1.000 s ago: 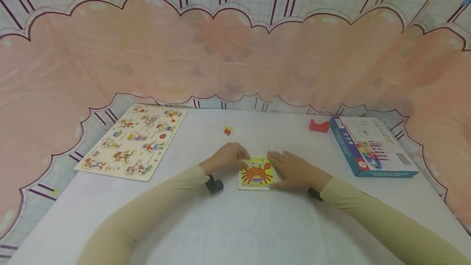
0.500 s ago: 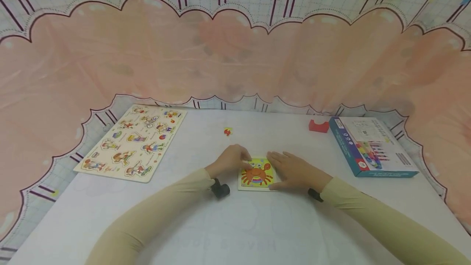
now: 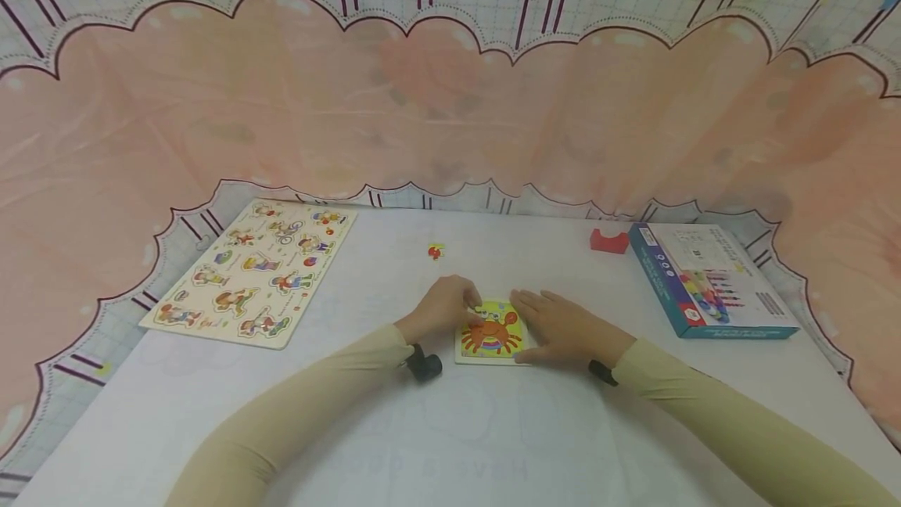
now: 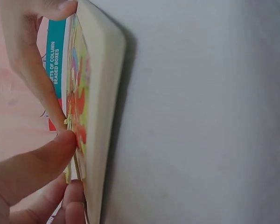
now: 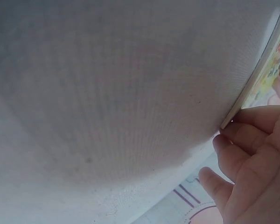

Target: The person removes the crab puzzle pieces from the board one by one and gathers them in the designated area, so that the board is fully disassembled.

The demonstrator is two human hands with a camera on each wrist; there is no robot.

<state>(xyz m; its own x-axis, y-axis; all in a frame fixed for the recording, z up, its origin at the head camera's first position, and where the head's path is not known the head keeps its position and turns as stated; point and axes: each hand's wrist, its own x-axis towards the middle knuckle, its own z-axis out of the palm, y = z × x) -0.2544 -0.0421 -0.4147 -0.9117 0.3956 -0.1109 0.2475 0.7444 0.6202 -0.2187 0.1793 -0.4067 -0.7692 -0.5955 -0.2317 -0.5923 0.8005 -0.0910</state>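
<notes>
A small square crab puzzle (image 3: pixel 491 339) in a pale wooden tray lies on the white table in front of me. My left hand (image 3: pixel 445 305) is at its upper left corner. In the left wrist view its thumb and fingers pinch a thin yellow-edged puzzle piece (image 4: pixel 68 171) right at the picture surface; most of that piece is hidden by the fingers. My right hand (image 3: pixel 566 327) lies along the tray's right side with its fingers extended, the fingertips at the upper right corner and the thumb near the lower right. In the right wrist view, fingertips touch the tray edge (image 5: pixel 231 116).
A loose red and yellow puzzle piece (image 3: pixel 436 251) lies beyond the left hand. A large picture puzzle board (image 3: pixel 299 311) is at the left. At the back right sit a red curved block (image 3: pixel 609 241) and a teal and white box (image 3: pixel 746 257). A patterned curtain (image 3: pixel 450 116) hangs behind.
My left hand and forearm have shifted slightly to the right, the fingers still at the puzzle's upper left corner. The right hand has stayed in place.
</notes>
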